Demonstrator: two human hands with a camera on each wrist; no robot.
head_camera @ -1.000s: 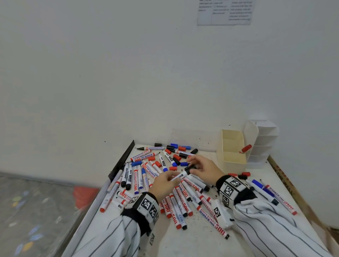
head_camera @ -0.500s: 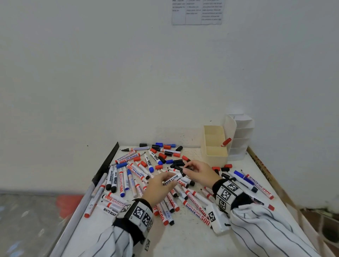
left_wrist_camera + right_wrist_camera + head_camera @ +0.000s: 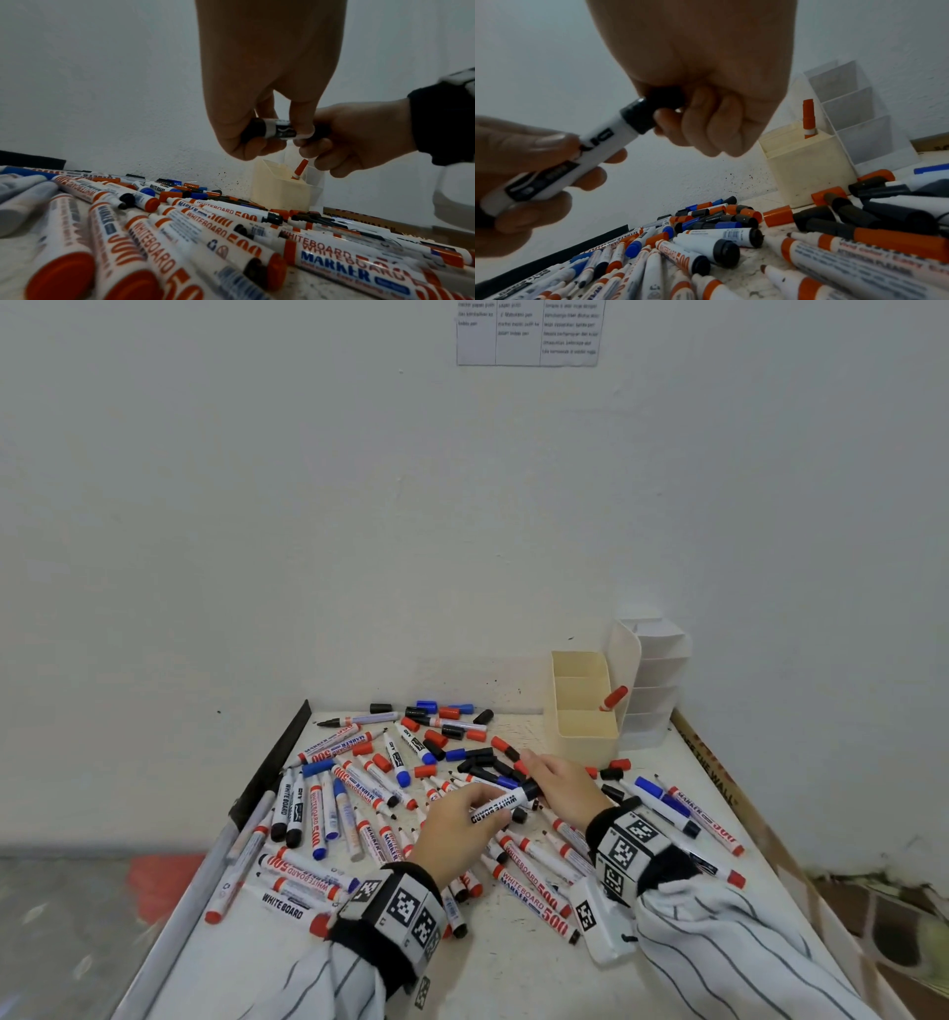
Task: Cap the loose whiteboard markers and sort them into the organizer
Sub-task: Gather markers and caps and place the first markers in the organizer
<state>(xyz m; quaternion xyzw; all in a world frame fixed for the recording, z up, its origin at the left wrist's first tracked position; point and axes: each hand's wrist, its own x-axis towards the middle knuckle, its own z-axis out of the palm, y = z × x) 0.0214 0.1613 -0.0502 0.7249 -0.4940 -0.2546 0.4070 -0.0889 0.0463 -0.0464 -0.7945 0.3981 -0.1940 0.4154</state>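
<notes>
Dozens of loose markers (image 3: pixel 359 814) covered my table (image 3: pixel 513 968); the organizer (image 3: pixel 585 706) stood against the wall; my left hand (image 3: pixel 457 834) gripped the black marker (image 3: pixel 506 806) above them; my right hand (image 3: pixel 562 785) pinched its cap (image 3: pixel 641 115).

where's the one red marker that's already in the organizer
In the head view, the red marker stands tilted in the cream organizer, at its right edge, beside the white shelf unit.
</notes>
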